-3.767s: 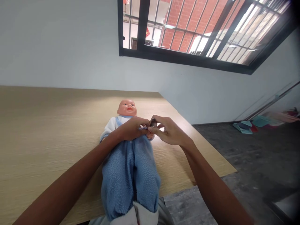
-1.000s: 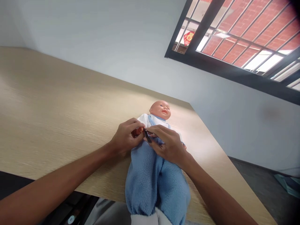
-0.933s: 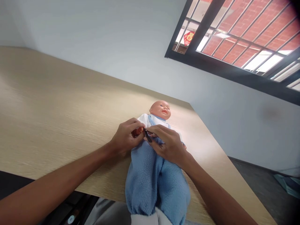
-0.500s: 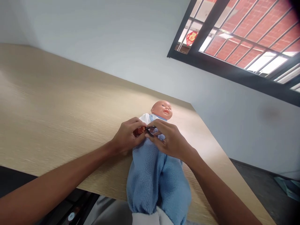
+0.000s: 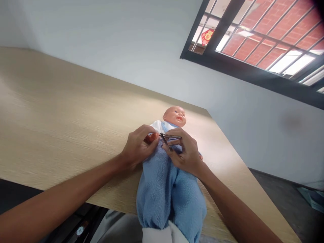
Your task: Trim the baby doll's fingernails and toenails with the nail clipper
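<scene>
A baby doll [image 5: 174,115] in fuzzy blue and white clothes lies face up on the table, its head away from me. My left hand [image 5: 138,145] is closed around the doll's small hand [image 5: 152,137], whose fingers poke out between my thumb and forefinger. Over the doll's chest, my right hand [image 5: 186,150] holds a metal nail clipper [image 5: 172,136] between thumb and fingers, its lever spread away from the body. The clipper's head is at the doll's fingertips; whether it touches them I cannot tell. Part of the doll's other hand [image 5: 201,157] shows beyond my right wrist.
The pale wooden table [image 5: 76,111] extends far to the left and ends in a slanting edge on the right. Behind it is a light wall [image 5: 113,40] with a barred window [image 5: 253,40]. A dark floor [image 5: 270,185] shows at the right.
The clipper's lever now stands wider from its body, and my right fingers have spread with it. My left hand keeps its hold on the doll's hand.
</scene>
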A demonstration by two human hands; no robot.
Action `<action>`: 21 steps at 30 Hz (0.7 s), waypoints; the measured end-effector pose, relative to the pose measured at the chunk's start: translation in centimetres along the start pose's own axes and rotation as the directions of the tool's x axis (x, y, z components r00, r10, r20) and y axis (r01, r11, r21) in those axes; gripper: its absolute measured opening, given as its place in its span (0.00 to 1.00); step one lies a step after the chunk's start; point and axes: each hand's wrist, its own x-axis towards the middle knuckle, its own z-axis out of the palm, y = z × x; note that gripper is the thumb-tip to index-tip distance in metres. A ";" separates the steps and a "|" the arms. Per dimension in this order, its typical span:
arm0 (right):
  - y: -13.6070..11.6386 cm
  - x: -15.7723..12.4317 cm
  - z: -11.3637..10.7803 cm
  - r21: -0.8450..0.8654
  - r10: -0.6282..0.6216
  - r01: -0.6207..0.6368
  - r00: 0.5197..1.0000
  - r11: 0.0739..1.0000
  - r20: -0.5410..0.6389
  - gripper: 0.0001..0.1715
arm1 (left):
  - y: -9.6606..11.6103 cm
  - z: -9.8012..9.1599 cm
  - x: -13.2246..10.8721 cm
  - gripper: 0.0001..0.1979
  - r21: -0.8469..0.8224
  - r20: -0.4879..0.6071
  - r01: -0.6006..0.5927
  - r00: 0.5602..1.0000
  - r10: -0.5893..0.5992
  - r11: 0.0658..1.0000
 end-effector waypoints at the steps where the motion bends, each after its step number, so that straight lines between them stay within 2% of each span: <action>1: 0.0 0.0 0.0 0.004 0.002 -0.002 1.000 1.000 -0.009 0.19 | 0.1 0.1 0.0 0.03 0.001 -0.018 0.004 1.000 -0.004 1.000; 7: -0.1 0.0 -0.1 -0.029 0.010 -0.010 1.000 1.000 0.027 0.20 | 0.3 0.5 0.1 0.04 -0.007 -0.073 0.018 0.997 -0.018 1.000; 14: -0.1 0.2 -0.2 -0.056 -0.015 0.021 0.995 0.998 0.099 0.22 | 0.2 0.5 0.2 0.05 -0.022 -0.077 0.024 0.997 -0.025 0.999; 21: 0.1 0.4 -0.2 -0.052 -0.016 0.022 0.993 0.998 0.121 0.17 | 0.2 0.4 0.1 0.05 -0.022 -0.064 0.034 0.997 -0.035 0.999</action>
